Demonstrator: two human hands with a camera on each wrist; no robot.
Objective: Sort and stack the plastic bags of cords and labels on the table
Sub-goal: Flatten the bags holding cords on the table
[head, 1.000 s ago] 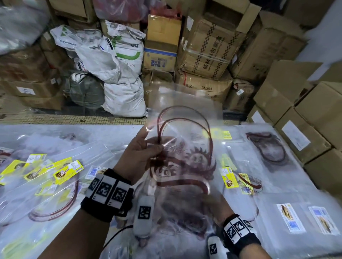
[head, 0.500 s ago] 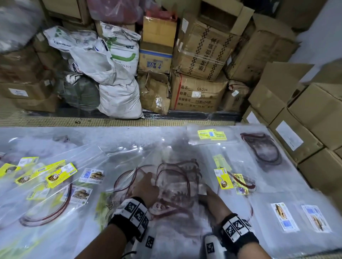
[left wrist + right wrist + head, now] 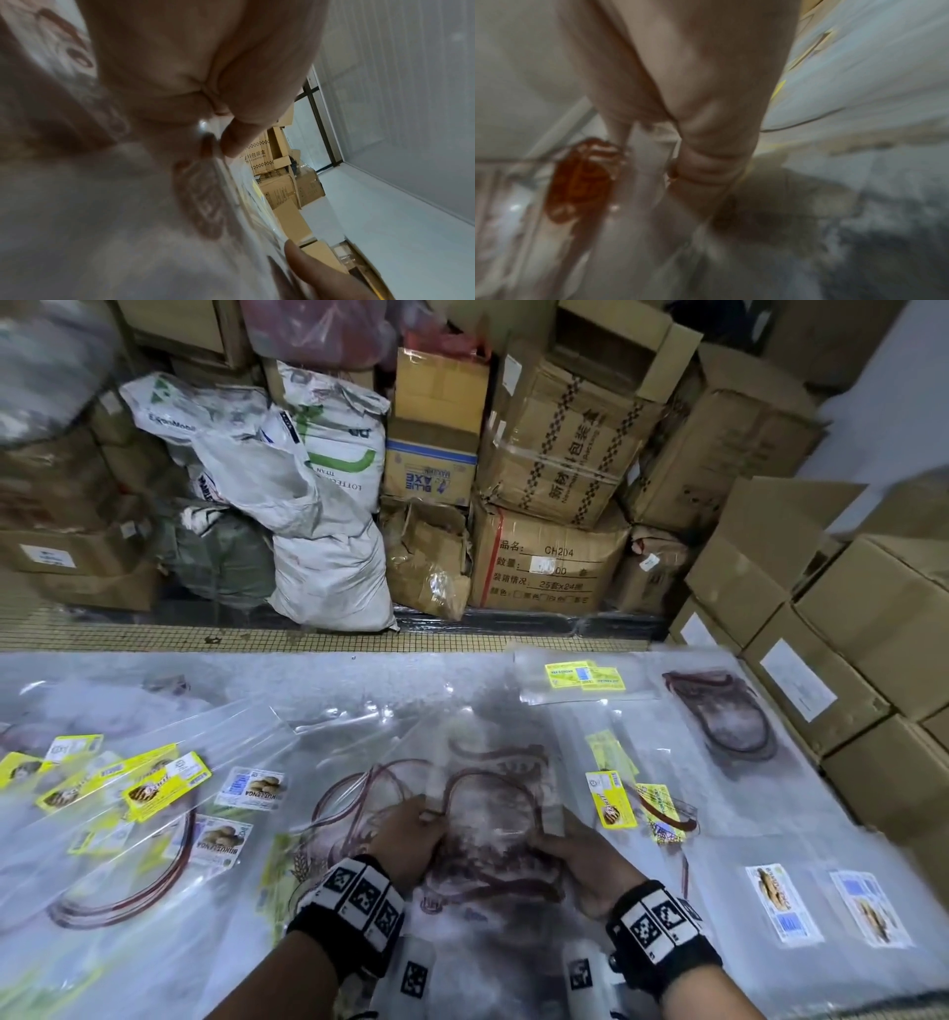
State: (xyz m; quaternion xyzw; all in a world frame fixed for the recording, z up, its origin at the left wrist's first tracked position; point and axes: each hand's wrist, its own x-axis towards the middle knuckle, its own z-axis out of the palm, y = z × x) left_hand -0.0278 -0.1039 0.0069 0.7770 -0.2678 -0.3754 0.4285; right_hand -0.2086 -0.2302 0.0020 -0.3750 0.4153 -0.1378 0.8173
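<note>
1. My left hand (image 3: pixel 411 839) and right hand (image 3: pixel 580 857) sit on the near middle of the table (image 3: pixel 359 680), each at one side of a clear bag (image 3: pixel 493 819) with dark red cord (image 3: pixel 493 783) looped inside.
2. The left wrist view shows my left thumb and a fingertip pinched on the bag's plastic. My right fingers look curled onto its right edge, though that wrist view is blurred, so I call it a grip with some doubt.
3. The bag lies flat on other cord bags beneath it, so I judge the step in hand is laying it on the middle stack and squaring its edges.
4. Left of the stack lie bags with yellow labels (image 3: pixel 167 785) and white labels (image 3: pixel 251 788); to the right are more yellow labels (image 3: pixel 611 801) and, nearer me, photo labels (image 3: pixel 780 901).
5. Further right a lone cord bag (image 3: pixel 719 711) rests near the table's far corner, beside a label bag (image 3: pixel 585 677).
6. Next move, as I judge it: let go without dragging the slippery film, then reach for a loose bag of the same kind.
7. Beyond the table stand cartons (image 3: pixel 554 557) and sacks (image 3: pixel 328 567).
</note>
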